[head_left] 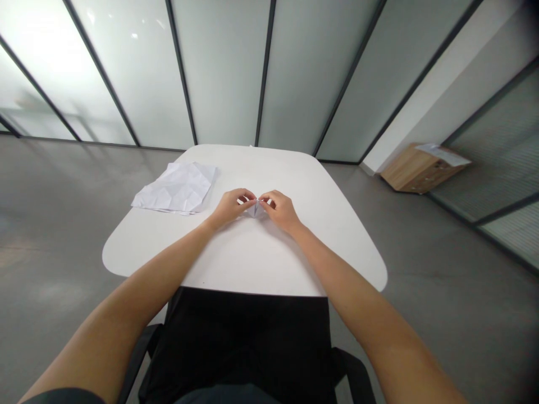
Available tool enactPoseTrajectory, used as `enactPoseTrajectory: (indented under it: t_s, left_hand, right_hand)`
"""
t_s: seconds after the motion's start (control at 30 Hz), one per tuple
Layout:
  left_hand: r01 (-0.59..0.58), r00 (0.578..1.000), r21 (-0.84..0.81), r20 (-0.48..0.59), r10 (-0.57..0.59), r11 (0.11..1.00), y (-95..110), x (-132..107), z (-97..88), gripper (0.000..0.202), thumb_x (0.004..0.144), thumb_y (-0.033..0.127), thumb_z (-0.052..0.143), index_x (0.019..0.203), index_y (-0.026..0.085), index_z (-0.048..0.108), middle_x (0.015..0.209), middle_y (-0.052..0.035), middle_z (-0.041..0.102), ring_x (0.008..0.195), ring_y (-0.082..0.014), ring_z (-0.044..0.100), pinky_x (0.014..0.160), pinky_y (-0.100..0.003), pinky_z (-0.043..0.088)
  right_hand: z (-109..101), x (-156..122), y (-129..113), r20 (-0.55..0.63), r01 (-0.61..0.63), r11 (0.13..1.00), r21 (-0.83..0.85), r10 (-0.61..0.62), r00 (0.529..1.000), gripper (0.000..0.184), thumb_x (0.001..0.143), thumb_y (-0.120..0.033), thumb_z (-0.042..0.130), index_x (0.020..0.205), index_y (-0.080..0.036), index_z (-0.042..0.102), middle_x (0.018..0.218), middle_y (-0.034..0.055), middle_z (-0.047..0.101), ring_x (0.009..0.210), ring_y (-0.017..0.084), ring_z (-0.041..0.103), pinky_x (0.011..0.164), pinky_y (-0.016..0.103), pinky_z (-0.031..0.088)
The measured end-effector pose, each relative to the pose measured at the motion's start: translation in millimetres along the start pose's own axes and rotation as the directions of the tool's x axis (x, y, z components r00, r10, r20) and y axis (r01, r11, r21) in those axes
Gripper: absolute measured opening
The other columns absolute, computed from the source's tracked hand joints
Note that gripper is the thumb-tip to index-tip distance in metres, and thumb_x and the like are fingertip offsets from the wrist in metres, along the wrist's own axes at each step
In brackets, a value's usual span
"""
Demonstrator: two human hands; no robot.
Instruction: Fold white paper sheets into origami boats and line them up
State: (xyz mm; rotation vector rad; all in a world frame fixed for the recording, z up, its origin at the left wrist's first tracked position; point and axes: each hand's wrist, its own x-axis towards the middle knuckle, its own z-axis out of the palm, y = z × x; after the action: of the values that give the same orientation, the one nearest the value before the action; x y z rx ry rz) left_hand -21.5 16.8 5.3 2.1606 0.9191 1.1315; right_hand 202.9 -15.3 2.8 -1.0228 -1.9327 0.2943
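A small folded piece of white paper (255, 210) rests on the white table (252, 261) in front of me. My left hand (231, 206) pinches its left side between the fingertips, and my right hand (278, 210) pinches its right side. The two hands nearly meet above the paper and hide most of it. Off to the left lies a larger sheet of white paper (177, 188), creased all over in a faceted pattern, with more sheets or layers showing under its edge. Neither hand touches that sheet.
The rounded white table stands on a grey concrete floor, with frosted glass panels (223, 73) behind it. A low wooden cabinet (415, 168) with papers on top sits at the far right. A black chair seat (244, 342) lies below me.
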Motion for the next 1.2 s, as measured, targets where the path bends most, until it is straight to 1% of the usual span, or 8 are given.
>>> enactPoseTrajectory:
  t_s: [0.23,0.47,0.6,0.7,0.77,0.87,1.0,1.2]
  left_hand:
    - [0.037,0.995,-0.047,-0.092,-0.041,0.998,-4.1,1.5,-5.7,0.024,0.095,0.041,0.068,0.101,0.018,0.073,0.102,-0.0071,0.079,0.092,-0.0196,0.075,0.081,-0.029,0.061]
    - [0.089,0.984,-0.093,-0.146,-0.102,0.992,-12.4,3.1,-7.7,0.017,0.093,0.033,0.067,0.102,0.018,0.069,0.102,-0.0057,0.076,0.091,-0.0187,0.076,0.082,-0.029,0.062]
    - [0.141,0.976,-0.126,-0.151,-0.159,0.982,-24.6,5.2,-6.6,0.016,0.091,0.025,0.06,0.101,0.019,0.072,0.105,-0.0052,0.076,0.092,-0.0181,0.076,0.084,-0.03,0.063]
    - [0.218,0.963,-0.142,-0.129,-0.236,0.966,-31.9,5.9,-6.6,0.02,0.09,0.021,0.055,0.095,0.019,0.074,0.102,-0.0053,0.076,0.089,-0.0178,0.076,0.085,-0.029,0.063]
    - [0.272,0.952,-0.107,-0.113,-0.284,0.956,-33.0,5.7,-8.1,0.023,0.089,0.019,0.055,0.096,0.019,0.076,0.098,-0.005,0.076,0.088,-0.0183,0.076,0.083,-0.029,0.061]
    - [0.326,0.941,0.032,-0.107,-0.321,0.945,-31.2,5.0,-12.7,0.025,0.088,0.02,0.057,0.098,0.02,0.08,0.088,-0.0042,0.076,0.084,-0.0195,0.074,0.081,-0.029,0.057]
    - [0.326,0.945,0.196,-0.065,-0.319,0.925,-30.6,5.0,-19.1,0.028,0.09,0.022,0.058,0.1,0.02,0.084,0.083,-0.0035,0.076,0.077,-0.0192,0.067,0.076,-0.029,0.05]
    - [0.328,0.943,0.257,-0.034,-0.331,0.909,-31.0,4.4,-22.9,0.03,0.093,0.023,0.057,0.105,0.021,0.085,0.083,-0.0031,0.076,0.075,-0.0185,0.065,0.076,-0.028,0.048]
  right_hand:
    - [-4.9,1.8,-0.6,-0.036,-0.069,0.997,0.023,0.07,0.997,0.01,0.095,-0.032,0.064,0.096,-0.024,0.069,0.095,0.0025,0.073,0.068,0.016,0.059,0.068,0.031,0.05]
    - [-11.0,2.6,1.9,-0.053,-0.216,0.976,0.014,0.216,0.975,0.006,0.088,-0.029,0.065,0.09,-0.023,0.067,0.091,0.0012,0.075,0.067,0.016,0.063,0.068,0.03,0.05]
    - [-12.1,2.4,9.7,-0.069,-0.3,0.954,-0.023,0.298,0.952,0.002,0.086,-0.026,0.065,0.086,-0.024,0.065,0.085,0.0,0.075,0.066,0.016,0.064,0.07,0.03,0.051]
    - [-13.6,1.9,15.5,-0.034,-0.356,0.933,-0.046,0.355,0.934,0.003,0.086,-0.023,0.066,0.083,-0.023,0.065,0.084,-0.0006,0.075,0.065,0.016,0.064,0.07,0.03,0.052]
    - [-15.2,1.4,18.2,0.008,-0.385,0.922,-0.045,0.386,0.923,0.004,0.086,-0.022,0.067,0.082,-0.023,0.065,0.083,-0.0008,0.075,0.063,0.015,0.065,0.07,0.03,0.052]
    - [-17.6,0.9,20.8,0.048,-0.419,0.908,-0.027,0.419,0.906,0.004,0.086,-0.021,0.067,0.083,-0.023,0.065,0.084,-0.0009,0.074,0.063,0.015,0.066,0.066,0.029,0.053]
    - [-19.5,0.7,21.8,0.062,-0.457,0.889,0.008,0.456,0.888,0.004,0.087,-0.022,0.067,0.085,-0.023,0.064,0.084,-0.0011,0.074,0.059,0.013,0.065,0.063,0.028,0.053]
    - [-20.0,-0.2,21.2,0.07,-0.473,0.881,0.014,0.471,0.879,0.004,0.089,-0.025,0.067,0.087,-0.022,0.064,0.088,-0.0005,0.075,0.057,0.012,0.064,0.061,0.027,0.053]
